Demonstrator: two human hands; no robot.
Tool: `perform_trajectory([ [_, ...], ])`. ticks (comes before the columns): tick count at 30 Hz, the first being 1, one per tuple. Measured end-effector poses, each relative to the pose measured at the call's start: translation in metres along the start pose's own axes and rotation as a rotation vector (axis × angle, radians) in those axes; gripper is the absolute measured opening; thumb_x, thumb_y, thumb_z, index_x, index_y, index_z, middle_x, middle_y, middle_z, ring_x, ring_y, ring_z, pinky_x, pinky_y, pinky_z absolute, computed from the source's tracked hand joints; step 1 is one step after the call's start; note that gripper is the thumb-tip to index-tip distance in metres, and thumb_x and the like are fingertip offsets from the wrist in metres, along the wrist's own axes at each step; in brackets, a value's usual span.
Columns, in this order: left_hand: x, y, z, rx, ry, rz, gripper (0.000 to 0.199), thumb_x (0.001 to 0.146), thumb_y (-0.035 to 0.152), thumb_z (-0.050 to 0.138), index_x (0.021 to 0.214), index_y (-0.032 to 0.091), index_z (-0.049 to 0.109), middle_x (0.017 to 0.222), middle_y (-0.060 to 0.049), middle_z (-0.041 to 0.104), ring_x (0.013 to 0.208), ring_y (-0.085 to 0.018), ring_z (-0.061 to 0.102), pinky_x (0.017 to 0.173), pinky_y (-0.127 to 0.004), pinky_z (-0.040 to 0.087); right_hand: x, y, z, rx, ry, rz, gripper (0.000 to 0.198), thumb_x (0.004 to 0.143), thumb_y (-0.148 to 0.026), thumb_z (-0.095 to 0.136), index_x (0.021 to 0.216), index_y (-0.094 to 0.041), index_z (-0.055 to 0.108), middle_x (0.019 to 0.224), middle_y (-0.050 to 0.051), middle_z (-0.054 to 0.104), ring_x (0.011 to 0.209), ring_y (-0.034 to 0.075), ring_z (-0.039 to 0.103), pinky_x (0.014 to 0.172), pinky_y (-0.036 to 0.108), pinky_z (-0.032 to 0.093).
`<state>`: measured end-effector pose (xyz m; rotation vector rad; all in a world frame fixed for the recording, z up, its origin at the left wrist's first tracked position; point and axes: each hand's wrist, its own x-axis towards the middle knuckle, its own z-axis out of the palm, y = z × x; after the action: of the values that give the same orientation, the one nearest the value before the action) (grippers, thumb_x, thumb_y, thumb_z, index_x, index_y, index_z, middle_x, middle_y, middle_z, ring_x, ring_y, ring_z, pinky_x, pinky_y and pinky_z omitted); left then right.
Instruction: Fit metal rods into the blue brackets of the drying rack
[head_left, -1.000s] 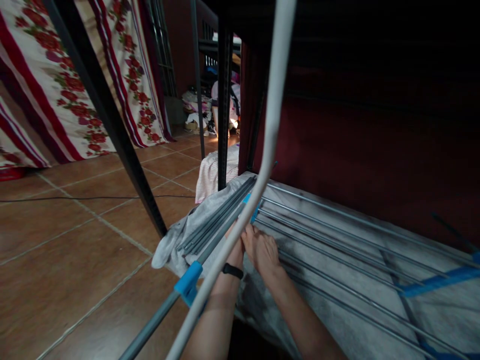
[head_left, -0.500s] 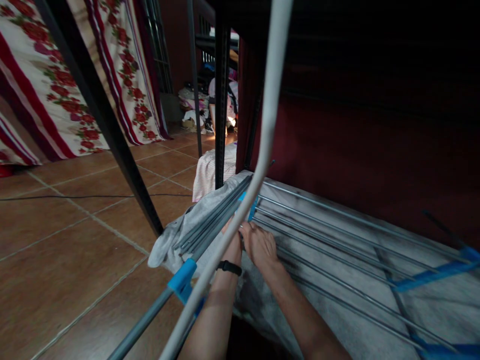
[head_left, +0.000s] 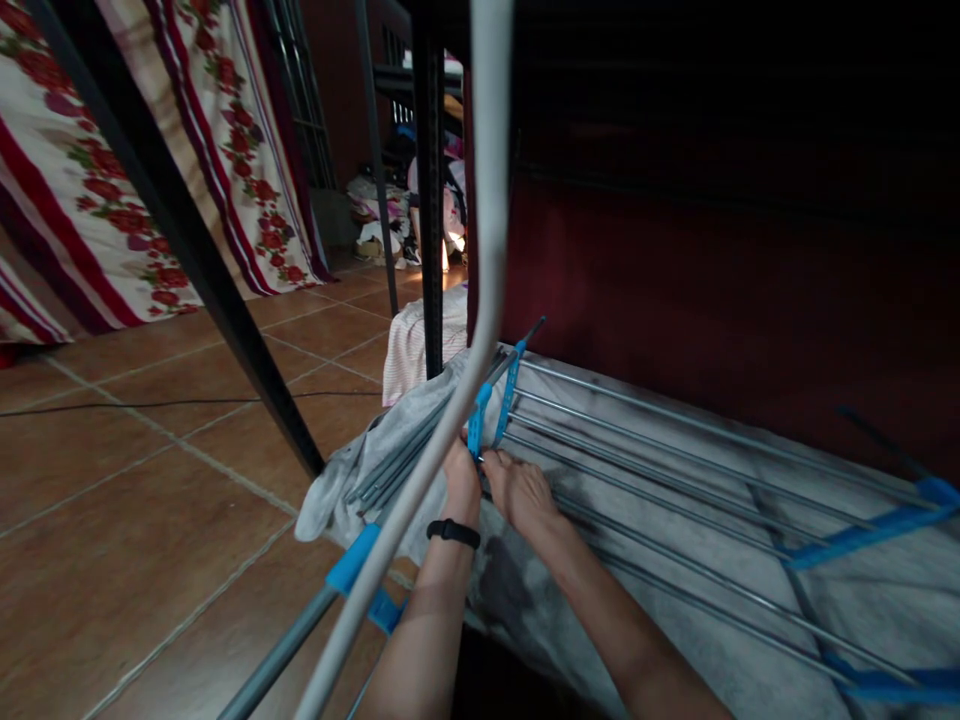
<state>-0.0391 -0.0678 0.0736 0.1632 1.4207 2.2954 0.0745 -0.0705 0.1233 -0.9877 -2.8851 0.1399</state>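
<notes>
My left hand [head_left: 463, 478], with a black band [head_left: 453, 533] on its wrist, is closed at the lower end of a blue plastic bracket [head_left: 478, 420]. The pale curved tube crossing in front hides part of its fingers. Close beside it, my right hand [head_left: 520, 490] has its fingers curled round a thin metal rod [head_left: 481, 459], whose tip points at the bracket. Several parallel metal rods [head_left: 637, 452] run off to the right from another blue strip [head_left: 507, 400]. A bundle of loose grey tubes [head_left: 397, 470] lies left of my hands on a grey cloth [head_left: 517, 590].
The pale curved tube [head_left: 457, 420] rises close before the camera. A blue joint [head_left: 352, 560] sits on a grey pole at lower left. Blue end strips [head_left: 862, 540] hold the rods at right. A slanted black post [head_left: 187, 260] stands on the tiled floor [head_left: 97, 500].
The pale tube has shifted left in view. The blue bracket now stands more upright and apart from the other blue strip. Both hands stay close together in nearly the same spot.
</notes>
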Motion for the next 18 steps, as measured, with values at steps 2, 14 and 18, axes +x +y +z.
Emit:
perform_trajectory([
  [2,-0.002,0.003,0.003,-0.001,0.038,-0.019,0.029,0.078,0.031,0.057,0.055,0.022,0.042,0.055,0.005,0.038,0.05,-0.011,0.036,0.051,-0.024,0.033,0.0,0.002,0.001,-0.008,0.0,-0.006,0.038,0.103,-0.031,0.018,0.116,-0.025,0.053,0.109,0.005,0.069,0.09,0.02,0.068,0.076,0.033,0.047],
  [14,-0.003,0.009,0.007,-0.002,0.044,-0.069,0.031,0.075,0.039,0.061,0.058,0.021,0.043,0.054,0.007,0.04,0.047,-0.008,0.038,0.05,-0.023,0.035,0.004,0.0,0.001,-0.016,-0.063,-0.022,0.034,0.1,-0.023,0.025,0.116,-0.021,0.055,0.106,0.011,0.071,0.094,0.021,0.069,0.081,0.033,0.05],
  [18,-0.002,0.006,0.005,0.023,0.013,-0.067,0.026,0.075,0.04,0.063,0.063,0.019,0.053,0.059,0.005,0.051,0.051,-0.008,0.044,0.053,-0.022,0.038,0.004,0.001,0.003,-0.001,-0.076,-0.049,0.03,0.098,-0.022,0.032,0.118,-0.021,0.055,0.106,0.01,0.072,0.097,0.02,0.069,0.083,0.032,0.049],
])
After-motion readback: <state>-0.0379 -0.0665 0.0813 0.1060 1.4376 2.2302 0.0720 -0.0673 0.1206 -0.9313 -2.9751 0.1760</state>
